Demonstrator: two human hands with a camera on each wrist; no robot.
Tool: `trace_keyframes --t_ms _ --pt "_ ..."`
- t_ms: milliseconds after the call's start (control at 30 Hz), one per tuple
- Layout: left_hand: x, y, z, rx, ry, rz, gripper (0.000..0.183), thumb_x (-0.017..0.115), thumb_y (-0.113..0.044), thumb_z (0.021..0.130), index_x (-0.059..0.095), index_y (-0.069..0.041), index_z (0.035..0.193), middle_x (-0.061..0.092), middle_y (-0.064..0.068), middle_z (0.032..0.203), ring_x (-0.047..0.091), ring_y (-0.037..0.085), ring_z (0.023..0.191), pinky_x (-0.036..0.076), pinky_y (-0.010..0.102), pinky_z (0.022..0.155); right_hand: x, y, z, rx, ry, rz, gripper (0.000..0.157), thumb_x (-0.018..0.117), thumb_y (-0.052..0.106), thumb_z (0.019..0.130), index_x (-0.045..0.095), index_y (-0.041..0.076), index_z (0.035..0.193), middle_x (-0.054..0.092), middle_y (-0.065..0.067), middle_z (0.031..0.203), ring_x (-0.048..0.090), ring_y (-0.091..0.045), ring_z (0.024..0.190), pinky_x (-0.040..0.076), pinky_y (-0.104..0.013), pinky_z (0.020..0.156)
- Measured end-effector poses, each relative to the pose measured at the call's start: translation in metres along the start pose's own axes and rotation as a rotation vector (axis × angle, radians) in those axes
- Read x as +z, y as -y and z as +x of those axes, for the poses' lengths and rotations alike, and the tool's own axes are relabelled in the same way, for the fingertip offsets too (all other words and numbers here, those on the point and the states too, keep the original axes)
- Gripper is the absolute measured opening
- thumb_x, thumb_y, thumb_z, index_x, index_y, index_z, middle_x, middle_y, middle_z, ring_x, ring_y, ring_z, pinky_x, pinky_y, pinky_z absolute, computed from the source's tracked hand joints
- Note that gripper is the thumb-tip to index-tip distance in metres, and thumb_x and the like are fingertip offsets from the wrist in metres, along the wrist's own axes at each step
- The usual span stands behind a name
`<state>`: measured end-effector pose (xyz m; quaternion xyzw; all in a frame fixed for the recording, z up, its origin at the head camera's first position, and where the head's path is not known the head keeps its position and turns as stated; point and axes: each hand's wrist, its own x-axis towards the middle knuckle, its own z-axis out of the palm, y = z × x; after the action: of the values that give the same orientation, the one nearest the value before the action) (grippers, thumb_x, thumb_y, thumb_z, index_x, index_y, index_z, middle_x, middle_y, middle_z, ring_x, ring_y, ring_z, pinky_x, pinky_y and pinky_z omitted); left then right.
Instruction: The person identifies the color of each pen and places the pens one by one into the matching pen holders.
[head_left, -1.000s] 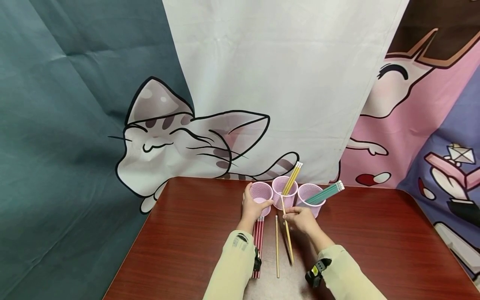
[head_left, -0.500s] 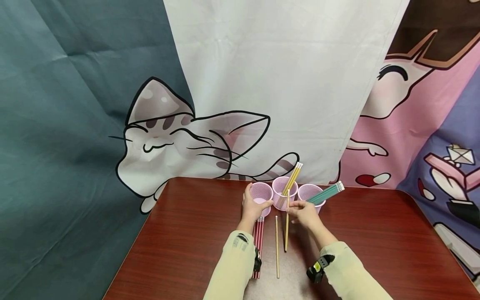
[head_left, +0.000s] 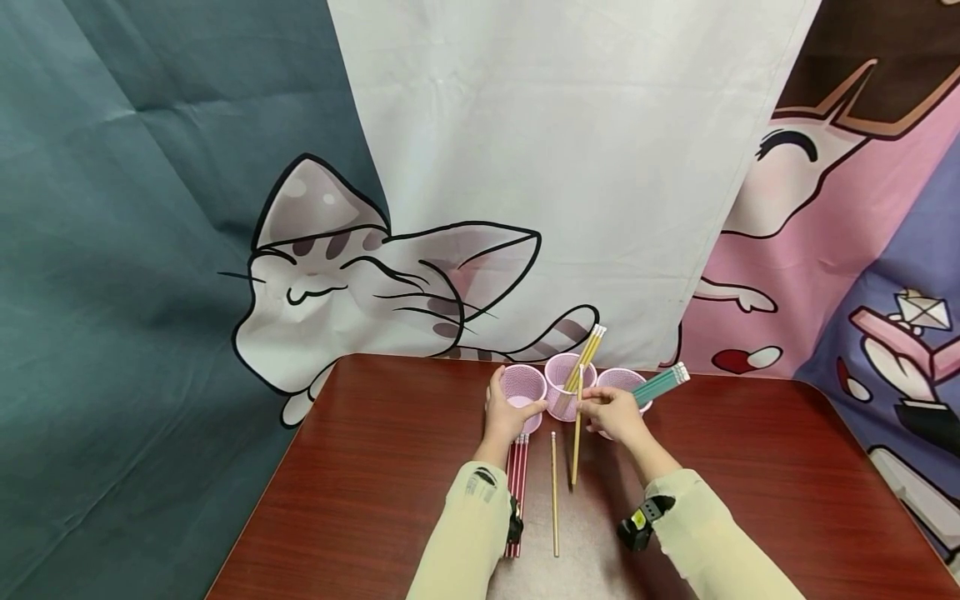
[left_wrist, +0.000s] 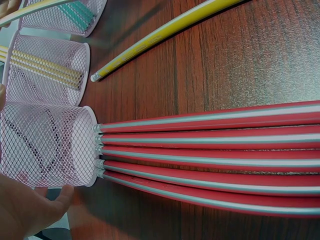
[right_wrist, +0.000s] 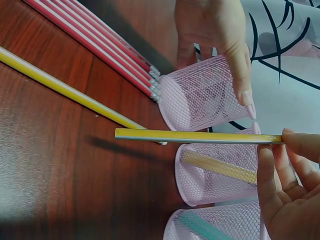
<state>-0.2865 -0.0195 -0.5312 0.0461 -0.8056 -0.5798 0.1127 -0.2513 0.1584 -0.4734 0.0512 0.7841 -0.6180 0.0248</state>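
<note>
At the back of the table, my left hand (head_left: 510, 414) grips the leftmost pink mesh pencil cup (head_left: 529, 379), thumb and fingers on opposite sides. No pencils show in that cup. My right hand (head_left: 613, 414) pinches a yellow pencil (right_wrist: 200, 137) near its eraser end, in front of the middle mesh cup (head_left: 557, 405). The pencil slopes down toward the person, above the table. Several yellow pencils (head_left: 587, 354) lean in the middle cup. Green pencils (head_left: 660, 384) lean in the right mesh cup (head_left: 615, 378), which my right hand partly hides.
Several red striped pencils (left_wrist: 210, 142) lie side by side before the left cup, their eraser ends close to its base. Another yellow pencil (head_left: 555, 500) lies on the brown table (head_left: 375, 483) to their right. A printed cloth (head_left: 585, 150) hangs behind the table.
My right hand has moved a little away from the person and right, raising the yellow pencil and bringing its eraser end over the middle cup's front. The left hand stays on its cup.
</note>
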Motion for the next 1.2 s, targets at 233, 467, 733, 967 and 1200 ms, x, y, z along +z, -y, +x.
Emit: trace_keyframes --t_ms 233,467,733,967,1200 --pt "0.0 0.0 0.0 -0.002 -0.002 -0.004 0.099 0.09 -0.021 0.054 0.036 -0.015 0.138 0.043 0.013 0.133 0.045 0.033 0.117 0.036 0.046 0.098 -0.003 0.009 0.001 -0.013 0.022 0.028 0.029 0.063 -0.001 0.084 0.054 -0.018 0.106 0.065 -0.009 0.078 0.062 -0.014 0.064 0.054 -0.032 0.056" --pt "0.0 0.002 0.0 0.001 -0.006 0.012 0.1 0.09 -0.023 0.054 0.036 -0.016 0.138 0.043 0.014 0.132 0.045 0.034 0.117 0.036 0.046 0.098 -0.009 0.014 0.007 -0.029 0.008 0.016 0.03 0.063 0.0 0.084 0.053 -0.018 0.106 0.064 -0.003 0.076 0.06 -0.008 0.063 0.054 -0.031 0.058" --pt "0.001 0.003 0.0 0.002 -0.008 0.005 0.1 0.09 -0.022 0.054 0.036 -0.015 0.138 0.043 0.014 0.133 0.045 0.034 0.117 0.036 0.046 0.098 -0.018 0.026 0.014 -0.031 -0.015 0.028 0.034 0.065 0.003 0.084 0.053 -0.016 0.109 0.064 -0.001 0.076 0.06 -0.009 0.067 0.053 -0.028 0.057" --pt "0.0 -0.001 -0.001 0.003 -0.008 -0.006 0.098 0.089 -0.019 0.055 0.036 -0.011 0.138 0.043 0.015 0.132 0.044 0.035 0.117 0.036 0.047 0.098 -0.025 0.041 0.018 -0.059 -0.022 -0.012 0.037 0.065 0.008 0.085 0.052 -0.015 0.112 0.064 -0.005 0.081 0.063 -0.01 0.069 0.055 -0.033 0.063" --pt "-0.001 -0.002 -0.002 -0.001 -0.003 0.008 0.098 0.09 -0.021 0.054 0.037 -0.014 0.137 0.043 0.015 0.132 0.044 0.034 0.117 0.036 0.046 0.098 -0.032 0.054 0.023 -0.067 -0.032 0.048 0.035 0.061 0.002 0.086 0.05 -0.016 0.113 0.061 0.0 0.077 0.063 -0.008 0.069 0.054 -0.038 0.069"
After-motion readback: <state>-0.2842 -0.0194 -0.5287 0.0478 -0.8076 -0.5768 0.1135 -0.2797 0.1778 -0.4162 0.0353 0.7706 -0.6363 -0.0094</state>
